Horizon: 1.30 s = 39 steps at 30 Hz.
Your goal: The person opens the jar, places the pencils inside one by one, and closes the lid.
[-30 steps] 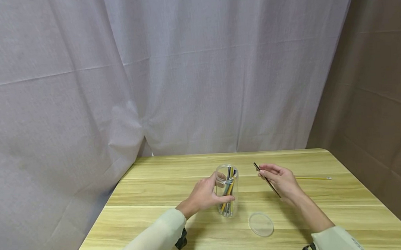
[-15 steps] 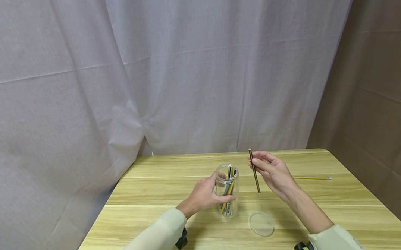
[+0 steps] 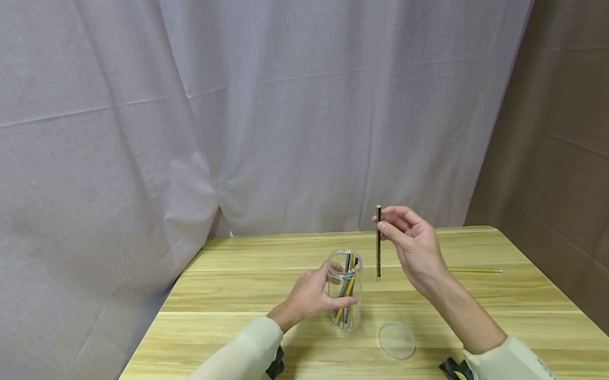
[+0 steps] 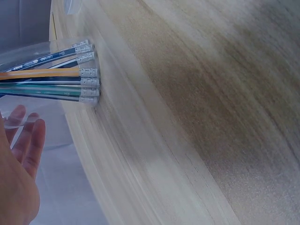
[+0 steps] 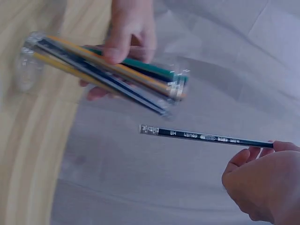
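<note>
My left hand [image 3: 311, 294] grips a clear plastic jar [image 3: 360, 301] standing on the table, thumb in front and fingers behind. Several pencils [image 4: 56, 84] lean inside it, yellow, green and dark, their eraser ends at the bottom. In my right hand [image 3: 416, 247] a dark pencil [image 3: 378, 249] is pinched between thumb and fingertips, nearly upright, its silver eraser end downward. That pencil is up to the right of the jar's mouth, apart from it. The right wrist view shows printed lettering along its barrel.
A clear round lid [image 3: 396, 340] lies flat on the wooden table [image 3: 214, 341], right of the jar and nearer me. Farther right, a yellow pencil [image 3: 476, 270] lies on the tabletop, partly behind my right forearm. A grey curtain [image 3: 293, 156] hangs behind the table.
My right hand has risen and moved slightly left with the dark pencil, which has turned from slanted to nearly upright. The left hand and jar have stayed in place.
</note>
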Tool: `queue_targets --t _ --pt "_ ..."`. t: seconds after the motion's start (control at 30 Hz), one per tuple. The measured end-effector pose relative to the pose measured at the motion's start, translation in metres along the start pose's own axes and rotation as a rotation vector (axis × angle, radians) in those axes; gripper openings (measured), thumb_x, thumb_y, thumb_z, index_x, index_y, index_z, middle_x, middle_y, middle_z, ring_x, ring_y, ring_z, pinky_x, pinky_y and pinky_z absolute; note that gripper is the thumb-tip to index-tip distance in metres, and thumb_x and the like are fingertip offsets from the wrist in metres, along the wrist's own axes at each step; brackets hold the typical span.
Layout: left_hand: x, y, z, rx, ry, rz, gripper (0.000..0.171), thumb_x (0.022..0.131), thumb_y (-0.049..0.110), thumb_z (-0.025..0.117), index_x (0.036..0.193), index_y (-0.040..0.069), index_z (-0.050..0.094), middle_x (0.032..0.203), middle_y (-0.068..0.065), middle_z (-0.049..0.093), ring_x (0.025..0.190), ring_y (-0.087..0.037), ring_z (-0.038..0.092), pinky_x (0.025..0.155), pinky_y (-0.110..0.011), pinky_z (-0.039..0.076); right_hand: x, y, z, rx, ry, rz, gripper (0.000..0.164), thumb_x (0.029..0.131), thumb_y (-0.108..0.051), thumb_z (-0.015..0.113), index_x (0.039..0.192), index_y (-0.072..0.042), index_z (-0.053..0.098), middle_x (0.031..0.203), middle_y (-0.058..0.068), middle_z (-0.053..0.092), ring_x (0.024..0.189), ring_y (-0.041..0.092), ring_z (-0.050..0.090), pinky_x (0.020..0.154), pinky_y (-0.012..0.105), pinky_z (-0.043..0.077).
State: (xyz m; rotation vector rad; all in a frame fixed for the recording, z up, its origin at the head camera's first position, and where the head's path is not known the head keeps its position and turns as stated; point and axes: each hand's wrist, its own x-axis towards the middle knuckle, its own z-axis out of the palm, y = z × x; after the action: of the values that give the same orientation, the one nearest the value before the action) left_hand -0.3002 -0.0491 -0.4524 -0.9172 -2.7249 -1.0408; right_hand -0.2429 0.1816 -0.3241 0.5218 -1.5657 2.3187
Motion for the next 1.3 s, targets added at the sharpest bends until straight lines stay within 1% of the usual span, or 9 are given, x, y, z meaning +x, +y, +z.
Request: queue_targets --t 0.13,0.27,0.47,0.6,0.77,0.93,1.13,1.2,1.3 --pt "0.0 -0.001 0.0 -0.002 -0.005 -0.008 0.073 0.082 0.069 0.082 0.135 0.025 0.058 0.119 0.006 0.076 0.104 -0.005 0.068 0.094 -0.036 0.055 0.003 -0.011 0.013 0.027 0.012 -0.062 0.023 0.098 0.012 0.067 0.113 -0.005 0.071 0.105 0.006 0.076 0.097 0.014 0.071 0.083 0.023 0.057" --pt "0.0 -0.001 -0.001 0.004 -0.003 -0.001 0.072 0.082 0.069 0.082 0.134 0.025 0.058 0.119 0.006 0.076 0.103 -0.005 0.068 0.095 -0.036 0.055 0.005 -0.018 0.024 0.062 0.024 -0.118 0.029 0.097 0.016 0.065 0.116 -0.004 0.074 0.106 0.008 0.077 0.097 0.015 0.07 0.081 0.023 0.058" --pt "0.0 -0.002 -0.001 0.002 -0.003 0.005 0.071 0.083 0.069 0.081 0.134 0.025 0.058 0.119 0.008 0.076 0.104 -0.004 0.067 0.094 -0.034 0.055 0.008 -0.018 0.039 0.09 0.031 -0.182 0.034 0.096 0.021 0.061 0.113 -0.004 0.077 0.106 0.008 0.078 0.095 0.016 0.07 0.08 0.024 0.058" --pt "0.0 -0.002 0.0 -0.003 -0.002 0.005 0.071 0.083 0.068 0.082 0.134 0.025 0.058 0.118 0.009 0.076 0.103 -0.004 0.067 0.094 -0.034 0.055 0.009 -0.012 0.043 0.101 0.026 -0.167 0.036 0.096 0.022 0.06 0.11 -0.006 0.078 0.108 0.008 0.078 0.096 0.016 0.071 0.081 0.025 0.059" --pt "0.0 -0.002 0.0 -0.003 -0.003 0.009 0.069 0.082 0.068 0.083 0.132 0.026 0.059 0.117 0.011 0.075 0.103 -0.003 0.067 0.094 -0.034 0.054 0.008 0.001 0.04 0.055 0.033 -0.133 0.034 0.096 0.02 0.062 0.112 -0.005 0.078 0.108 0.006 0.077 0.098 0.015 0.071 0.084 0.025 0.058" --pt "0.0 -0.001 0.0 0.008 -0.002 0.019 0.069 0.082 0.068 0.082 0.132 0.027 0.059 0.116 0.011 0.075 0.101 -0.002 0.067 0.092 -0.033 0.055 0.003 0.016 0.031 0.0 0.045 -0.098 0.029 0.097 0.018 0.063 0.118 0.001 0.073 0.109 0.004 0.076 0.1 0.015 0.071 0.084 0.025 0.059" --pt "0.002 -0.002 -0.001 0.019 0.002 0.027 0.069 0.082 0.067 0.083 0.133 0.026 0.058 0.114 0.011 0.075 0.1 -0.002 0.068 0.092 -0.032 0.055 -0.006 0.034 0.021 -0.117 0.028 -0.059 0.028 0.097 0.016 0.065 0.124 0.012 0.065 0.107 0.003 0.075 0.097 0.013 0.07 0.086 0.025 0.059" --pt "0.003 -0.002 0.0 0.025 0.004 0.026 0.069 0.082 0.067 0.083 0.132 0.026 0.058 0.112 0.012 0.075 0.099 -0.003 0.067 0.09 -0.032 0.055 -0.01 0.04 0.017 -0.148 0.018 -0.056 0.027 0.096 0.015 0.066 0.124 0.015 0.063 0.106 0.004 0.074 0.095 0.013 0.068 0.087 0.025 0.059" --pt "0.003 -0.003 0.0 0.038 0.011 0.026 0.068 0.082 0.067 0.083 0.13 0.025 0.058 0.11 0.012 0.074 0.097 -0.003 0.067 0.088 -0.03 0.055 -0.015 0.046 0.013 -0.209 -0.012 -0.067 0.026 0.096 0.013 0.069 0.121 0.016 0.062 0.108 0.011 0.073 0.095 0.014 0.068 0.089 0.024 0.058"
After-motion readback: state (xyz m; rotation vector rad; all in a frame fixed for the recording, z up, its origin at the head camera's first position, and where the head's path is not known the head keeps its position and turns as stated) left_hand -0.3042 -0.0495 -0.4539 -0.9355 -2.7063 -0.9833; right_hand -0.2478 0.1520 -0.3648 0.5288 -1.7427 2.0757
